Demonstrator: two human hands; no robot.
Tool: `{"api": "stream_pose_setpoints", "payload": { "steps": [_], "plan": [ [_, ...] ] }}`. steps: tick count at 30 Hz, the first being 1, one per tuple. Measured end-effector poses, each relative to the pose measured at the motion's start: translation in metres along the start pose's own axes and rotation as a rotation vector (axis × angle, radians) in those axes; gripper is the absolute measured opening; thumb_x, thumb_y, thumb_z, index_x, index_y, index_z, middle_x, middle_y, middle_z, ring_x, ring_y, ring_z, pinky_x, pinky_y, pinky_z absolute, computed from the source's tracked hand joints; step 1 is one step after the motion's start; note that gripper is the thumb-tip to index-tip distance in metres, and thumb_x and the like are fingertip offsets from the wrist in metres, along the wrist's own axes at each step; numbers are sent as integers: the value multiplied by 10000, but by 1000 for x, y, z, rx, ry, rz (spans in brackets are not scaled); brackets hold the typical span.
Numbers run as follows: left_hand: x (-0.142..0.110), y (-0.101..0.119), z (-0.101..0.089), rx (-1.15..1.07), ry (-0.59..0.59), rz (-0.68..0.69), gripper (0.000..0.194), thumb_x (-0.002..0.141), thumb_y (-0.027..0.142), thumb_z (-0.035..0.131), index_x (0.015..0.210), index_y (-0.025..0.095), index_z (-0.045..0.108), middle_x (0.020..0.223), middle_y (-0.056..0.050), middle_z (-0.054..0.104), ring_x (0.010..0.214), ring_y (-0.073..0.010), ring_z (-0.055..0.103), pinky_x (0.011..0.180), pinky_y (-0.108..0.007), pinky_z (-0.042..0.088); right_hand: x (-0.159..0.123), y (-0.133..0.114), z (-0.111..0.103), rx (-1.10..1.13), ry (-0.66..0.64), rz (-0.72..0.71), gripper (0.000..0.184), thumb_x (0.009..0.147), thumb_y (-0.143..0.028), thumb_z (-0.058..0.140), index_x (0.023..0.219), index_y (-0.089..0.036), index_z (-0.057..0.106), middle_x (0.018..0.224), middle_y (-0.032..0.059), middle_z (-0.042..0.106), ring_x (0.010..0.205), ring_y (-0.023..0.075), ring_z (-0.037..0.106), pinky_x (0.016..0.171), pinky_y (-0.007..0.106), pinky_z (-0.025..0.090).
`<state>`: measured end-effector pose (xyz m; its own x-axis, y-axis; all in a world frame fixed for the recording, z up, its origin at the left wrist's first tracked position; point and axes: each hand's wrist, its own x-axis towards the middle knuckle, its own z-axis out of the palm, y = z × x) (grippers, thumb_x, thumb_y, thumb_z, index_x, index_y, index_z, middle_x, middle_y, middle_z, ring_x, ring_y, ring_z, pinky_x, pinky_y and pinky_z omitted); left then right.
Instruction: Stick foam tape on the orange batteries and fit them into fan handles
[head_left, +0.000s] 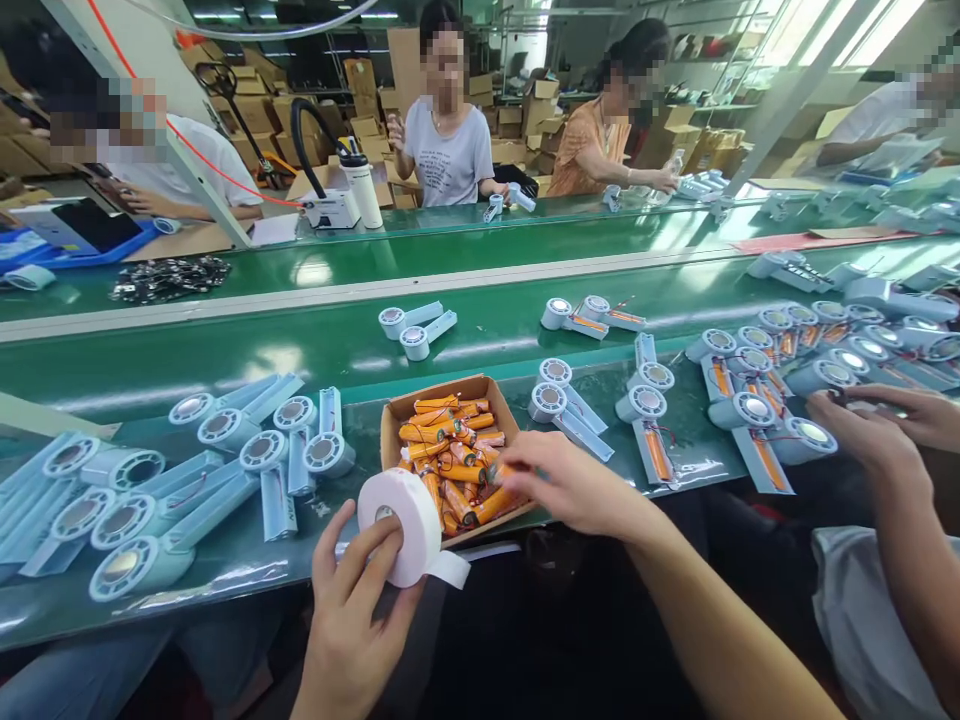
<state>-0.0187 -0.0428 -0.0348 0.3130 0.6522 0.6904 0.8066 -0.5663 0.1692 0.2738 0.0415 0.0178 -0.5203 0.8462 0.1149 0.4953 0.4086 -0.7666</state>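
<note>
My left hand [360, 590] grips a roll of white tape [429, 520], its fingers in the core and thumb at the lower edge. A loose end of the tape sticks out to the right. Beside the roll, a cardboard box [388, 440] holds many orange wrapped batteries [450, 450] with thin wires. Over the box's right side, my right hand [570, 485] has its fingers closed on an orange battery [507, 470], mostly hidden by the fingers.
Light-blue fan housings [262, 450] lie left of the box; more housings [742, 408], several with batteries inside, lie right. A co-worker's hands [877, 425] work at far right. A green conveyor belt [322, 345] runs behind, with people seated across it.
</note>
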Motion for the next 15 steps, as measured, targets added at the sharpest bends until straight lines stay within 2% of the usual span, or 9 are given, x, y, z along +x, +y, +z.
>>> {"api": "stream_pose_setpoints", "payload": {
  "steps": [2, 4, 7, 10, 12, 15],
  "plan": [
    [-1, -1, 1, 1, -12, 1, 281, 970, 133, 666, 1251, 135, 655, 1141, -156, 715, 1425, -394, 498, 1060, -533, 547, -5, 3, -5, 381, 201, 40, 367, 1057, -553, 570, 996, -213, 694, 887, 49, 741, 774, 178, 672, 774, 327, 538],
    [2, -1, 3, -10, -20, 19, 270, 971, 124, 654, 1241, 135, 665, 1138, -157, 724, 1438, -393, 489, 1085, -548, 535, -8, 1, -5, 700, 341, 96, 432, 955, -649, 693, 1020, -223, 666, 842, 35, 750, 709, 168, 686, 717, 313, 578],
    [12, 4, 6, -27, -28, 56, 282, 941, 48, 655, 1200, 154, 696, 1139, -139, 752, 1465, -377, 471, 1159, -564, 490, -9, -9, 1, 915, 366, 164, 481, 753, -563, 926, 979, -232, 661, 800, 17, 771, 680, 190, 738, 652, 315, 628],
    [23, 8, 7, -32, -58, 103, 376, 910, -21, 652, 1202, 204, 728, 1110, -84, 784, 1530, -350, 392, 1151, -494, 519, -9, -21, 3, 793, 343, 178, 489, 611, -421, 1023, 957, -222, 740, 813, 13, 787, 585, 179, 722, 542, 287, 624],
    [28, 9, 7, -40, -97, 137, 421, 901, -41, 651, 1213, 227, 739, 1109, -55, 794, 1544, -333, 372, 1134, -449, 543, -9, -26, 0, 633, 327, 155, 455, 592, -395, 1030, 941, -219, 796, 800, 13, 784, 540, 164, 694, 486, 260, 596],
    [30, 6, 7, -41, -132, 154, 471, 893, -50, 654, 1245, 251, 742, 1156, -34, 791, 1491, -307, 464, 1181, -477, 525, -11, -28, -5, 481, 336, 129, 414, 600, -427, 1026, 906, -229, 830, 742, 2, 767, 517, 151, 655, 458, 246, 570]
  ]
}}
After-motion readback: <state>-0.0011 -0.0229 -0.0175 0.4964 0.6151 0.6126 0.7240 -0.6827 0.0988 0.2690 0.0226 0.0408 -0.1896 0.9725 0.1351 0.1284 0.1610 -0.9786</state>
